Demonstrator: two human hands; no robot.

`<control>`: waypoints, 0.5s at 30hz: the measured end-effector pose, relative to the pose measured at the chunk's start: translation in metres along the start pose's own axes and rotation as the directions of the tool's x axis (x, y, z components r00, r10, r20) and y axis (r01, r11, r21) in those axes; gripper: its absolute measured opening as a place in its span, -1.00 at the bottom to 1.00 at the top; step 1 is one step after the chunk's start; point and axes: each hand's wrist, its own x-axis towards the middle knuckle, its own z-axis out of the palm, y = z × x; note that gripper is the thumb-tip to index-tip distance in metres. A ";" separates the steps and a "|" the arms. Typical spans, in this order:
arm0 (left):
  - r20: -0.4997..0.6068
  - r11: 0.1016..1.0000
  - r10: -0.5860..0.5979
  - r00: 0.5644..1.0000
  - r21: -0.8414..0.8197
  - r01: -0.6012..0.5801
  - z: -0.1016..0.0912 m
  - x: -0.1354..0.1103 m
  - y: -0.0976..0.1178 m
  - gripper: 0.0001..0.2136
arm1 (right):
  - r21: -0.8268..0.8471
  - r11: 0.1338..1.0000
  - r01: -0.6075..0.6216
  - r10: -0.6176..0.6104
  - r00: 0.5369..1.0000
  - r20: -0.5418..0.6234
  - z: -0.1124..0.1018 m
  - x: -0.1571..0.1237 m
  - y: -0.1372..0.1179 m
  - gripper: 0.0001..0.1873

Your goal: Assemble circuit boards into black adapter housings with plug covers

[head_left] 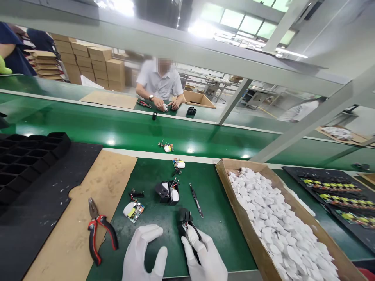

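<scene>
On a green tabletop [216,230], beside a cardboard box [233,195] of white plastic caps, a gloved right hand [206,259] closes its grip round a black hand tool [185,222], whose long axis points away from the worker. The left hand [143,253] lies open and empty just beside it. A small circuit board [134,210] sits ahead, nearer the left.

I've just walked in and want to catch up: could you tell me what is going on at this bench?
A person in white gloves works at a green mat. The right hand grips a small black object; the left hand lies open beside it. Red-handled pliers, a circuit board, a black housing and tweezers lie nearby, with a cardboard box of white pieces at the right.
</scene>
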 end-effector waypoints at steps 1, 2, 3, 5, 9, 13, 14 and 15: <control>0.007 1.000 0.003 1.000 -0.006 -0.003 -0.001 0.001 0.000 -0.78 | 0.022 1.000 -0.004 0.004 1.000 -0.002 0.004 -0.004 0.001 -0.72; 0.010 1.000 0.006 1.000 -0.010 -0.006 -0.002 0.002 0.000 -0.78 | 0.044 0.999 0.002 -0.002 1.000 -0.003 0.005 -0.005 0.002 -0.72; 0.010 1.000 0.008 1.000 -0.010 -0.008 -0.002 0.003 0.001 -0.77 | 0.064 0.998 0.019 -0.019 1.000 0.006 0.005 -0.005 0.003 -0.71; 0.009 1.000 0.012 1.000 -0.008 -0.012 -0.002 0.003 0.001 -0.77 | 0.081 0.996 0.038 -0.038 0.999 -0.004 0.003 -0.001 0.006 -0.66; 0.016 1.000 0.020 1.000 -0.004 -0.020 -0.002 0.003 0.002 -0.80 | 0.060 0.996 0.068 -0.070 0.997 0.022 0.001 0.009 0.007 -0.60; 0.008 1.000 0.029 1.000 0.009 -0.029 -0.001 0.003 0.002 -0.82 | 0.089 0.992 0.091 -0.098 0.993 0.072 0.001 0.012 0.008 -0.62; 0.003 0.999 0.033 0.999 0.014 -0.033 0.000 0.003 0.002 -0.82 | 0.105 0.991 0.079 -0.087 0.994 0.072 0.000 0.013 0.008 -0.63; -0.004 0.999 0.036 0.999 0.022 -0.036 0.000 0.002 0.002 -0.82 | 0.130 0.990 0.048 -0.058 0.996 0.075 -0.001 0.014 0.010 -0.63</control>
